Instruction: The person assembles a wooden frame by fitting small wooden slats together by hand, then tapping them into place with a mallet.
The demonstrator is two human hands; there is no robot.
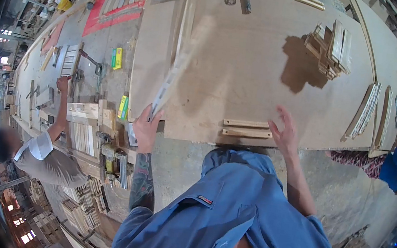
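Here at the near left corner of the tabletop (243, 75), your left hand (145, 130) is gripping a pale strip (166, 87), fingers wrapping its near end; the strip is slanting away over the board, its far part blurring. Across to the right, your right hand (285, 134) is hanging open, fingers spreading around nothing, just beside the right ends of two bars (249, 133); whether it's touching them, I cannot tell. Those bars are lying parallel, along the near edge. A stack (335, 51) is sitting toward the far right corner, and off beyond the left edge a co-worker (52, 161) is reaching to a slatted frame (70, 58).
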